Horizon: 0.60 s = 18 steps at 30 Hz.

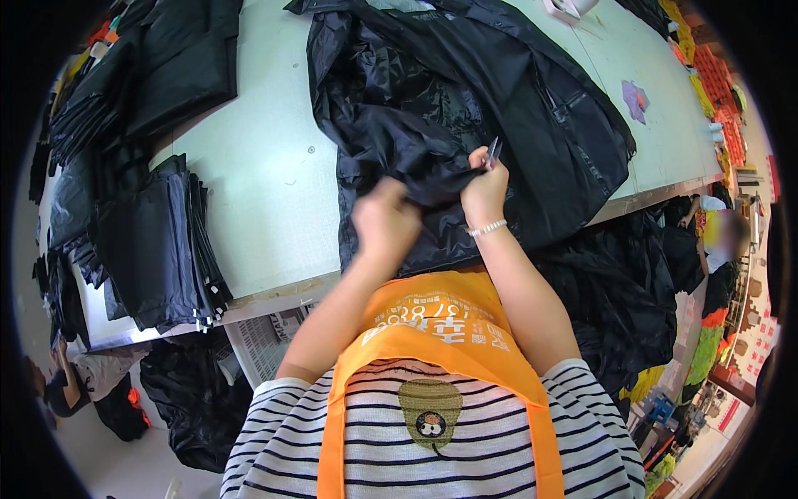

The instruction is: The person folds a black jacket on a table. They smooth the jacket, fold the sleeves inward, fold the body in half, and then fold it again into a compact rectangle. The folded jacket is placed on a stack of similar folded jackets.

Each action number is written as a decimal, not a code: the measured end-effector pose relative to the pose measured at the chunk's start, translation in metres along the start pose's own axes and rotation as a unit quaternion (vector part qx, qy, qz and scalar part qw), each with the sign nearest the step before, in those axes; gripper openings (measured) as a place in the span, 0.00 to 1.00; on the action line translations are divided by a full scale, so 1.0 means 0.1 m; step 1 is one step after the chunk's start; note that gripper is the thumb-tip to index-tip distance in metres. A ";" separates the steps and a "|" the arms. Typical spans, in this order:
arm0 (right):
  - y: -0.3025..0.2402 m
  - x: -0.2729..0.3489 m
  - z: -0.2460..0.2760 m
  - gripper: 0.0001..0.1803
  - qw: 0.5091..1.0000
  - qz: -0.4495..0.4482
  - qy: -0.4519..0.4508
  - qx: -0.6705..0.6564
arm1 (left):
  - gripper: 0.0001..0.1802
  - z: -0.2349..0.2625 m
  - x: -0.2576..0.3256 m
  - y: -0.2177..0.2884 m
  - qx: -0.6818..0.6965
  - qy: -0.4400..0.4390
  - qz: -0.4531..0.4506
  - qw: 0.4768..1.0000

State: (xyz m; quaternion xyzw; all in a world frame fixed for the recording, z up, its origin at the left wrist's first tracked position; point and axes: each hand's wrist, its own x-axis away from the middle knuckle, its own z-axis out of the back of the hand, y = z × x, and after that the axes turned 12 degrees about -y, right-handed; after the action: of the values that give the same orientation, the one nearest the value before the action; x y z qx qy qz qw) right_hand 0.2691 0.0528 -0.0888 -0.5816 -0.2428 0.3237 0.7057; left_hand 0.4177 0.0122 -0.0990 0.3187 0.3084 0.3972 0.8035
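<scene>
At the table's (266, 191) near edge, the left hand (384, 223) is closed on a bunched fold of the black jacket (499, 108) spread across the tabletop, while the right hand (485, 181) pinches the same fold and grips small snips (492, 153), black stacks (158, 241) lying toward the left edge.

A long pale green counter (266, 175) fills the upper half of the view, its worn front edge running from lower left up to the right; stacks of folded black fabric (158, 241) lie on its left end, with more black piles (125, 75) behind them; a small purple scrap (635, 98) rests on its far right part; below the counter's front edge, a printed newspaper sheet (266, 337) and heaps of black cloth (195, 391) sit on the light floor (108, 461); right of the counter, orange and yellow goods (715, 83) line its edge.
</scene>
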 end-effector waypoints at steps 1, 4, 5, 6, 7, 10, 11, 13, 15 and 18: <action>-0.16 0.14 0.04 0.13 0.997 0.033 -0.070 0.007 | 0.05 0.15 -0.21 -0.23 -0.002 0.007 0.104 0.995; -0.50 0.64 -0.06 0.17 0.949 0.010 -0.315 0.009 | 0.05 0.37 -0.34 -0.35 -0.004 0.061 0.143 0.988; -0.48 0.62 -0.04 0.17 0.960 0.026 -0.280 -0.018 | 0.06 0.41 -0.36 -0.33 -0.002 0.083 0.108 0.991; -0.40 0.56 0.04 0.17 0.970 0.041 -0.237 -0.043 | 0.06 0.47 -0.32 -0.11 0.028 0.060 0.062 0.996; -0.25 0.41 0.16 0.15 0.981 0.092 -0.158 0.066 | 0.07 0.55 -0.16 0.17 0.056 0.036 0.017 0.998; 0.04 0.06 0.29 0.13 0.994 0.025 -0.011 -0.105 | 0.21 0.50 0.29 0.62 0.063 -0.123 -0.223 0.965; 0.13 0.06 0.33 0.13 0.997 0.035 -0.014 -0.070 | 0.22 0.45 0.37 0.60 0.062 -0.139 -0.213 0.965; 0.00 0.14 0.33 0.14 0.997 0.071 -0.029 -0.008 | 0.22 0.49 0.30 0.50 0.054 -0.109 -0.195 0.973; -0.36 0.30 0.33 0.14 0.989 0.130 -0.061 0.042 | 0.20 0.57 0.26 0.40 0.021 -0.042 -0.171 0.984; -0.47 0.50 0.56 0.20 0.954 0.155 -0.254 0.045 | 0.14 0.79 0.15 0.24 -0.092 0.078 -0.152 0.981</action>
State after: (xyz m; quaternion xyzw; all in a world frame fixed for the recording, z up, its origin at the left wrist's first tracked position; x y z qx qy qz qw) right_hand 0.2704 0.1220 -0.0331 -0.4784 -0.3059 0.5765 0.5875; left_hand 0.4737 0.0149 -0.0361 0.1603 0.3773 0.3210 0.8538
